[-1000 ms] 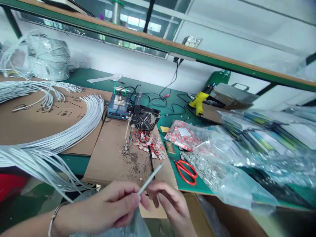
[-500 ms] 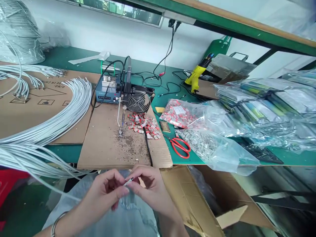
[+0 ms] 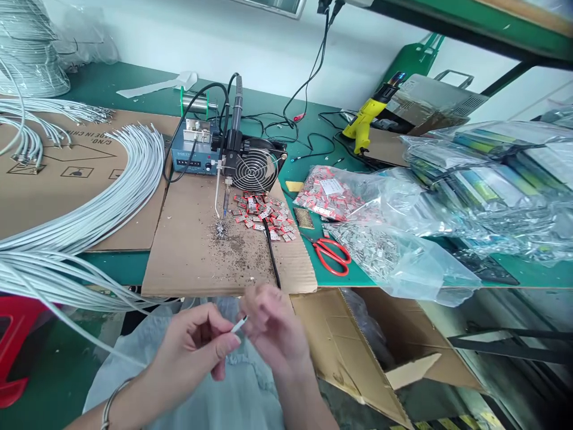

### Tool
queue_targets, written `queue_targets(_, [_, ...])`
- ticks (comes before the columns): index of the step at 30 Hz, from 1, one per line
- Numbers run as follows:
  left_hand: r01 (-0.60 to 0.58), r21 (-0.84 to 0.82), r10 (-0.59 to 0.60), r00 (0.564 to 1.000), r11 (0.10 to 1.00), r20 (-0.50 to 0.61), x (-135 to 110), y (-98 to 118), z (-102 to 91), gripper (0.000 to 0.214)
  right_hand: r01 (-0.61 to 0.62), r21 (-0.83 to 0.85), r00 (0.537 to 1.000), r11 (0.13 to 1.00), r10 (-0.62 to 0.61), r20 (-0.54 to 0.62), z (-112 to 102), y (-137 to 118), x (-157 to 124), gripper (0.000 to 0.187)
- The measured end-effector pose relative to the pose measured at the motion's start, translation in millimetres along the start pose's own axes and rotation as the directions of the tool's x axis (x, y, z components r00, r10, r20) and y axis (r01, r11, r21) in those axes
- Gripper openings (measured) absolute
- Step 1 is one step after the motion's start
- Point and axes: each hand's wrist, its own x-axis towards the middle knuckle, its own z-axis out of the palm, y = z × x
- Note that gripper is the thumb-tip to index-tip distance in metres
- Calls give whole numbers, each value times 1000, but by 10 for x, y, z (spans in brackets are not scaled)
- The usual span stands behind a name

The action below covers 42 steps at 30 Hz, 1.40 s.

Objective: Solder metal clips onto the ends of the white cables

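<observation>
Thumb and forefinger of my left hand pinch a white cable near its end, whose dark tip points up to the right. My right hand hovers just right of that tip, its fingers curled and smeared by motion; whether anything is between them I cannot make out. Beyond my hands, a soldering iron in a stand points down at a cardboard sheet. A pile of small red-and-white boards lies beside its tip.
Bundled white cables spread over the left side. A blue soldering station and a round fan stand behind the sheet. Red-handled scissors, a bag of metal parts and a yellow heat gun lie right. An open carton sits below.
My right hand has let go of the cable's end and moved slightly up and right. My left hand keeps its pinch. The camera view has tilted down a little.
</observation>
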Motion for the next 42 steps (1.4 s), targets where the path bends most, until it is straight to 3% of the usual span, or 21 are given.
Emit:
queue_targets(2, [39, -77, -38, 999, 996, 4, -9, 19, -22, 35, 122, -54, 988, 991, -127, -87, -18, -62, 15, 20])
queue_targets(4, [68, -113, -66, 998, 991, 19, -15, 46, -48, 36, 185, -267, 974, 946, -212, -76, -32, -111, 2, 15])
queue_targets(6, [85, -124, -80, 996, 989, 40, -17, 68, -65, 37, 166, -505, 985, 847, -168, 41, -25, -131, -29, 6])
queue_targets(9, [81, -93, -79, 996, 992, 32, -11, 79, -65, 37, 164, -667, 986, 727, -93, 142, 22, -142, -64, 3])
queue_targets(11, [36, 0, -36, 999, 999, -14, -6, 73, -65, 33, 197, -723, 980, 662, -109, 168, 54, -170, -63, 2])
queue_targets(13, [-73, 194, 84, 995, 978, -51, -7, 67, -77, 25, 234, -775, 971, 587, -108, 212, 68, -219, -48, 5])
queue_targets(15, [-205, 420, 240, 970, 884, -31, -16, 64, -98, 16, 268, -817, 961, 511, -86, 262, 63, -274, -30, 6])
queue_targets(17, [-276, 551, 320, 947, 788, 17, -31, 62, -113, 12, 293, -831, 951, 472, -56, 303, 52, -311, -20, 9])
queue_targets(19, [-238, 537, 276, 961, 809, 10, -47, 52, -105, 14, 309, -821, 945, 480, -56, 323, 47, -308, -22, 14])
queue_targets(22, [-51, 245, 67, 996, 968, -56, -57, 7, -49, 24, 354, -793, 934, 496, -140, 329, 62, -214, -51, 19])
queue_targets(24, [75, -27, -76, 997, 997, -33, -52, -32, -9, 32, 455, -786, 888, 418, -274, 368, 80, -119, -84, 15])
queue_targets(25, [127, -139, -127, 992, 982, 13, -48, -48, 4, 36, 525, -785, 839, 331, -359, 410, 90, -76, -101, 13])
queue_targets(27, [199, -276, -174, 978, 940, 111, -42, -65, 9, 42, 640, -763, 698, 86, -481, 531, 104, -21, -129, 18])
queue_targets(28, [213, -305, -177, 974, 928, 140, -42, -65, 1, 42, 674, -738, 633, -23, -497, 594, 108, -15, -137, 22])
queue_targets(29, [211, -315, -170, 973, 925, 154, -46, -60, -11, 41, 696, -713, 596, -81, -489, 637, 108, -25, -141, 25])
queue_targets(30, [200, -309, -157, 975, 930, 157, -53, -50, -27, 39, 711, -699, 597, -71, -464, 654, 104, -49, -141, 26])
queue_targets(31, [182, -291, -144, 978, 939, 148, -63, -38, -44, 37, 715, -700, 632, -2, -428, 646, 97, -84, -136, 24])
queue_targets(34, [132, -185, -111, 987, 974, 118, -96, -2, -87, 34, 584, -757, 811, 293, -253, 528, 72, -221, -106, 12])
queue_targets(36, [90, -45, -85, 992, 995, 89, -120, 19, -107, 34, 497, -793, 863, 352, -112, 492, 73, -317, -78, 7])
queue_targets(38, [14, 169, -28, 996, 985, 80, -146, 43, -125, 32, 492, -807, 853, 326, 4, 522, 101, -411, -48, 1])
queue_targets(42, [-128, 508, 80, 990, 852, 115, -191, 117, -162, 24, 530, -809, 796, 254, 181, 578, 184, -572, 5, 8])
